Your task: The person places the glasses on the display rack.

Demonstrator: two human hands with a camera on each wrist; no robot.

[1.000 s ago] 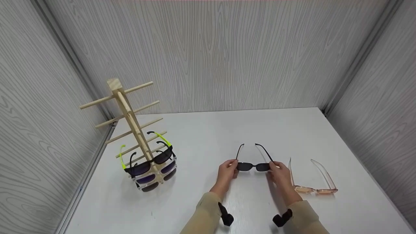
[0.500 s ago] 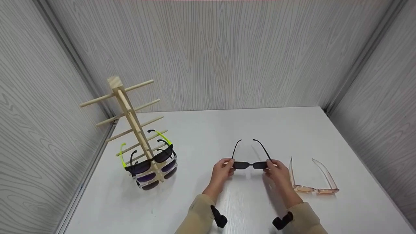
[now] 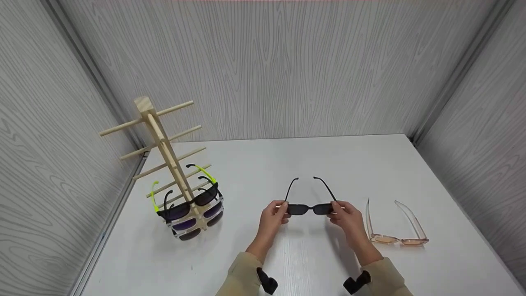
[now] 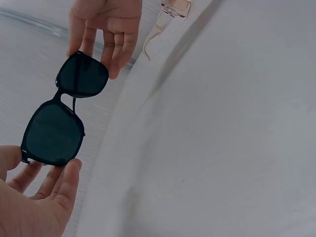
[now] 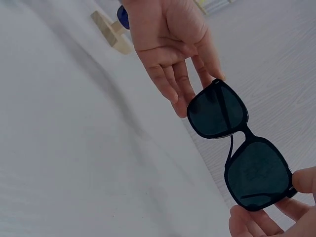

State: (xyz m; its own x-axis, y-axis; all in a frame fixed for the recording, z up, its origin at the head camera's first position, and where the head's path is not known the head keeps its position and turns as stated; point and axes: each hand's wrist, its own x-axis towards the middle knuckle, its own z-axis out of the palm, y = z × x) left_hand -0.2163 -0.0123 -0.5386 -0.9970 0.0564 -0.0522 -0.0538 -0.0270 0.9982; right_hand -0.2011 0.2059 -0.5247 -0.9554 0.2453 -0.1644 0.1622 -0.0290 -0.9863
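Black sunglasses with dark lenses are held between both hands, their temples spread and pointing away from the person. My left hand pinches the left end of the frame. The right hand pinches the opposite end. Both wrist views show thumb and fingers at each outer corner of the sunglasses, below which shadows fall on the table. Clear pink-orange glasses lie unfolded just right of the right hand.
A wooden display rack with crossbars stands at the left. Several sunglasses hang on its lower bars, the top pair having neon-yellow temples. Wood-grain panels enclose the white table at the back and sides.
Both hands have moved left with the black sunglasses, the left hand farther than the right. The rack and the pink-orange glasses stay where they were.
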